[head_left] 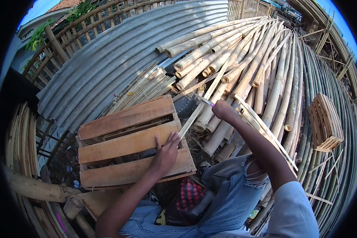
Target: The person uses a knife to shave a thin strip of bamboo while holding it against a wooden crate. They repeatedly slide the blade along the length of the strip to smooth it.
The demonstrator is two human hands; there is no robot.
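My right hand (225, 111) is closed round the pink handle of a knife (204, 100), whose blade lies across a long split bamboo strip (214, 85). The strip runs from the bamboo pile down to the edge of a wooden crate (125, 148). On the crate's slats, my left hand (166, 154) rests with its fingers over the strip's lower end, pressing or holding it. The fingers partly hide that end.
Bamboo poles (242, 59) are piled ahead, beside corrugated metal sheets (127, 51). Split strips (146, 85) lie behind the crate. A smaller slatted crate (325, 123) stands at right on greenish poles. Thick bamboo (35, 185) crosses the lower left.
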